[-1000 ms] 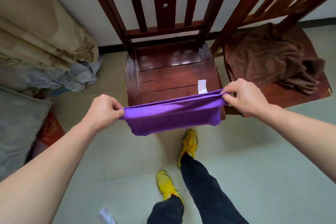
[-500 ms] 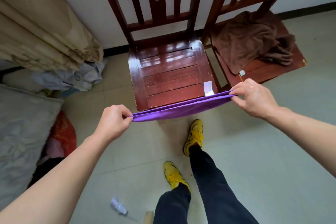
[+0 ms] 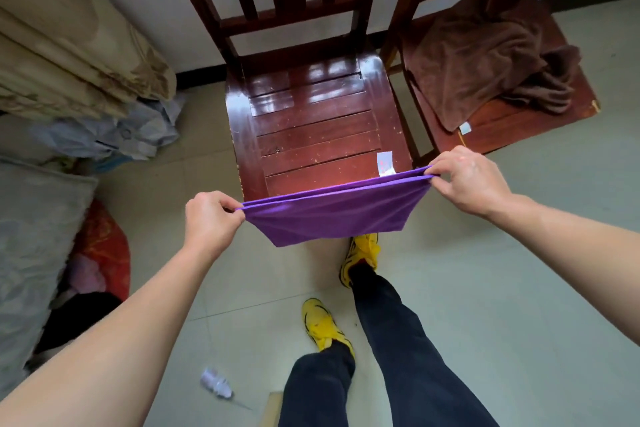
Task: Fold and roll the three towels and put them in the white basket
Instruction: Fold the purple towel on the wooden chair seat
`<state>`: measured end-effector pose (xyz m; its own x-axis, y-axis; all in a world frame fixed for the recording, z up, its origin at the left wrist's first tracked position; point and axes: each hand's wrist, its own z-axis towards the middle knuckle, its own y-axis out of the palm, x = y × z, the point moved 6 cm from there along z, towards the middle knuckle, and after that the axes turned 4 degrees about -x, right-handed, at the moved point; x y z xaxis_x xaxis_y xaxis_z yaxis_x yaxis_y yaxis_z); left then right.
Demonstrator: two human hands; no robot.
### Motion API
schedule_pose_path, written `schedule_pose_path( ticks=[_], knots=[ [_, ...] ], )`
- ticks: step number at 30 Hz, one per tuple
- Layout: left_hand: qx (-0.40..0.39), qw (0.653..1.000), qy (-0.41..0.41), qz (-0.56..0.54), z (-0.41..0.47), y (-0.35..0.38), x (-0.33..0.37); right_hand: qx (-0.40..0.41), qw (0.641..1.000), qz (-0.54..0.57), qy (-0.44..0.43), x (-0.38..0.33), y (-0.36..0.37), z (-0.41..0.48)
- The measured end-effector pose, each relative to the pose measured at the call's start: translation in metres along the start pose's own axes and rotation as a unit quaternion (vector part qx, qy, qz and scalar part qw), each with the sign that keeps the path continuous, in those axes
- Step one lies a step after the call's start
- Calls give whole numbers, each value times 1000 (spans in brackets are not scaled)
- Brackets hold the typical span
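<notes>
A purple towel (image 3: 332, 215), folded double, hangs stretched in the air at the front edge of a dark wooden chair seat (image 3: 311, 135). My left hand (image 3: 211, 222) pinches its left corners and my right hand (image 3: 467, 180) pinches its right corners; both are closed on the cloth. A white label (image 3: 385, 163) sticks up near the right corner. A brown towel (image 3: 478, 55) lies crumpled on the seat of a second chair (image 3: 512, 114) at the right. No white basket is in view.
My legs in dark trousers and yellow shoes (image 3: 360, 253) stand just below the towel. Beige curtain folds (image 3: 69, 55), grey cloth (image 3: 104, 135) and bedding (image 3: 31, 246) crowd the left side. A small crumpled plastic piece (image 3: 216, 385) lies on the tiled floor.
The towel was pulled taut and nearly flat half a second ago; now its folded body hangs down again below my hands. The view has tilted down slightly toward the chair seat.
</notes>
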<state>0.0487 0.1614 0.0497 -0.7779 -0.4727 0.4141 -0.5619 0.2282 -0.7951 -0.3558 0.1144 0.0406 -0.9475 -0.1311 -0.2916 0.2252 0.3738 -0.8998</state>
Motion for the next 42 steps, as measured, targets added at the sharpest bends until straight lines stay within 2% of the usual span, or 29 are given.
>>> schedule_pose_path(
  ticks=[6, 15, 19, 23, 31, 37, 40, 42],
  knots=[
    [24, 996, -83, -30, 61, 11, 11, -29, 1000, 4, 3, 16, 13, 78],
    [31, 991, -114, -57, 149, -15, 47, -41, 998, 38, 5, 19, -31, 185],
    [52, 989, -120, -74, 188, -30, 66, -42, 996, 65, 34, 23, -51, 227],
    [59, 985, -137, -88, 225, -30, 69, -36, 987, 139, 77, 27, -55, 265],
    [84, 968, -177, -159, 300, -8, 60, 0, 974, 170, 148, 32, -25, 340],
    [88, 963, -199, -160, 338, 22, 42, 24, 975, 120, 184, 48, 9, 360],
    [108, 964, -199, -138, 341, 33, 38, 25, 969, 110, 222, 67, 23, 350],
    [129, 965, -198, -116, 336, 34, 36, 31, 969, 117, 215, 67, 26, 338]
  ],
)
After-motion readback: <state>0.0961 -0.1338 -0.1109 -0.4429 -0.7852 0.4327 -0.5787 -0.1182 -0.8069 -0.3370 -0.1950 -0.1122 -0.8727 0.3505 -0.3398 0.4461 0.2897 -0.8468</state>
